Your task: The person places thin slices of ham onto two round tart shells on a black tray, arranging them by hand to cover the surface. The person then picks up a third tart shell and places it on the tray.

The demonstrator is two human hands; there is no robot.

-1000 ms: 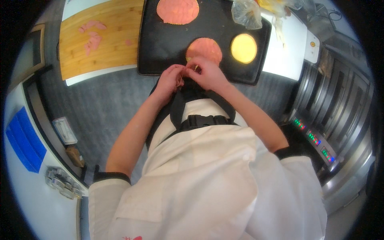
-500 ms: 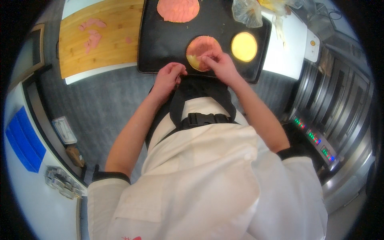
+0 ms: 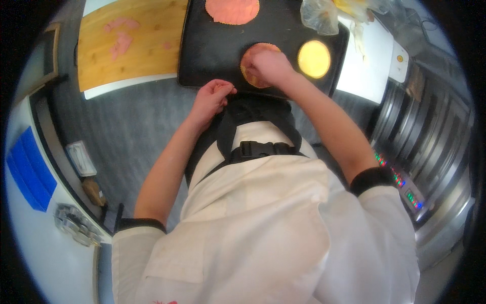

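My right hand (image 3: 272, 67) bends over a round base (image 3: 256, 82) with a scalloped edge, covered in pink slices, near the front of a black tray (image 3: 207, 55). Its fingers curl down onto the slices; the fingertips are mostly hidden. At the tray's front edge, my left hand (image 3: 212, 99) is closed, thumb against fingers. Whether it holds something small cannot be made out. Farther back on the tray lies another pink-covered round (image 3: 233, 9). To the right of my right hand sits a plain yellow round (image 3: 314, 59).
Pink scraps (image 3: 120, 44) lie on a wooden board (image 3: 152, 30) left of the tray. A clear plastic bag (image 3: 319, 17) rests over the tray's back right corner, beside a white surface (image 3: 364, 76). Metal equipment with lit displays (image 3: 405, 190) stands at my right.
My right hand has moved up and left, from the round's lower right edge to over its middle, covering more of it. My left hand stays nearly still. The view has shifted slightly.
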